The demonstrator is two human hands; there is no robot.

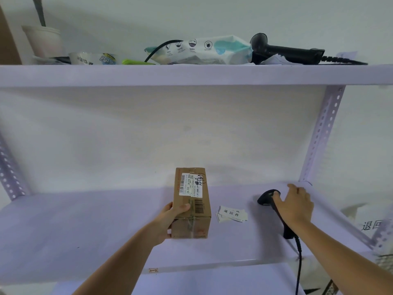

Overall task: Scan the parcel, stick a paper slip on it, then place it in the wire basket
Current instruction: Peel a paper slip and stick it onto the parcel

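We find the parcel (191, 202), a brown cardboard box, standing on the lower shelf (85, 226) of a pale metal rack, roughly at the shelf's middle. Its top face carries a white shipping label with barcodes and handwritten marks, and a second barcode is printed nearer its front edge. Tape runs across the top and down the front face.

The left hand (170, 218) clasps the parcel from the parcel's left side: the thumb lies across the top face and the fingers wrap around the side, closed against the cardboard.

Just to the right of the parcel, not touching it, we note a small stack of paper slips (231, 213) printed with Chinese characters, lying flat on the shelf.

Further right of the parcel lies a black handheld scanner (270, 199), its cable (299, 262) trailing off the front edge of the shelf. The right hand (295, 206) rests over the scanner handle with fingers spread; one fingertip touches the scanner head. The hand is not closed around the handle.

On the upper shelf (191, 75), above the parcel, we record a second black scanner (282, 50), a pack of wipes (202, 50), a tape roll (93, 58) and a white cup (42, 40).

At the far right, beyond the rack post, a sign with Chinese characters (372, 224) is partly visible.
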